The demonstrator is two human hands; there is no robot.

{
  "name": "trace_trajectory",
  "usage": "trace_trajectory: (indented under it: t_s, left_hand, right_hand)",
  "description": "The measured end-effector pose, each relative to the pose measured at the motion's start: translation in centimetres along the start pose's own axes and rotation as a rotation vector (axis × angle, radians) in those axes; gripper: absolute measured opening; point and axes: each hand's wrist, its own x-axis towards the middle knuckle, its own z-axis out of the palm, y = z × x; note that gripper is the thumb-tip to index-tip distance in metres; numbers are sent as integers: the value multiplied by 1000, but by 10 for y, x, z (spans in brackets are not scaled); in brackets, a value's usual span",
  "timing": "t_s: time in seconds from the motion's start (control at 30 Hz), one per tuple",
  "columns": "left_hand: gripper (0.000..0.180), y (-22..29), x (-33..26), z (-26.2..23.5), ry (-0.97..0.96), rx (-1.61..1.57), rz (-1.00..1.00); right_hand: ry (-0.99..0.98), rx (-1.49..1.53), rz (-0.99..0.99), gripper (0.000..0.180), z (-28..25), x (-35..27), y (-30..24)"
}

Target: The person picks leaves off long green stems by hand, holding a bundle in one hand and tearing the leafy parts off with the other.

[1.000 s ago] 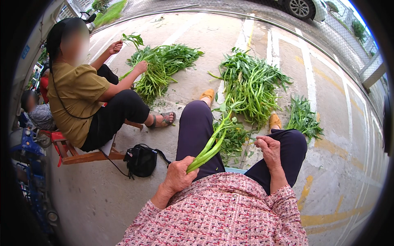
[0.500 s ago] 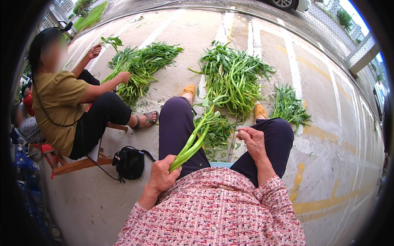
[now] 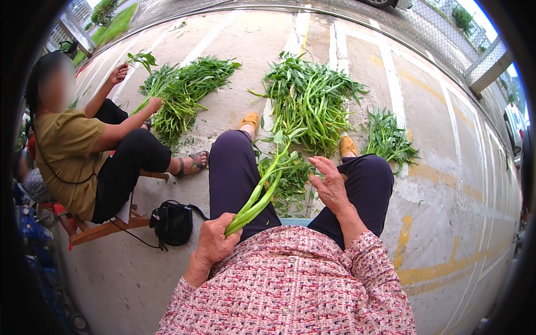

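The left hand (image 3: 215, 243) is clamped on a bunch of green stalks (image 3: 262, 190) slanting up over the lap. The right hand (image 3: 330, 187) hovers open just beside their leafy tips, above the pile of greens (image 3: 310, 103) on the pavement (image 3: 435, 167).

Cut ends of the green leafy stem bundle (image 3: 262, 190) are hidden inside the closed left hand (image 3: 215, 243); the small black shoulder bag's (image 3: 172, 222) details are unreadable.

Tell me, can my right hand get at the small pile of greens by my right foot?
Probably yes: the right hand is empty above the knee, and nothing lies between it and the small pile.
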Motion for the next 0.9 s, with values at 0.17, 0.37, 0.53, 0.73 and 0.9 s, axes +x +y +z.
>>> trace_trajectory:
  t_s: [0.17, 0.37, 0.53, 0.73, 0.9]
  left_hand:
    - [21, 0, 1, -2, -29, 23, 38]
    - [22, 0, 1, -2, -51, 27, 47]
    - [19, 0, 2, -2, -46, 19, 47]
    - [20, 0, 0, -1, -34, 21, 30]
    - [18, 3, 1, -1, -34, 27, 26]
  right_hand:
    - [-47, 10, 39, 40, 11, 6, 2]
    - [-87, 99, 145, 15, 18, 4, 14]
    - [-139, 188, 309, 8, 16, 5, 15]
    - [-189, 558, 495, 7, 13, 3, -2]
    - [-173, 532, 416, 10, 17, -5, 9]
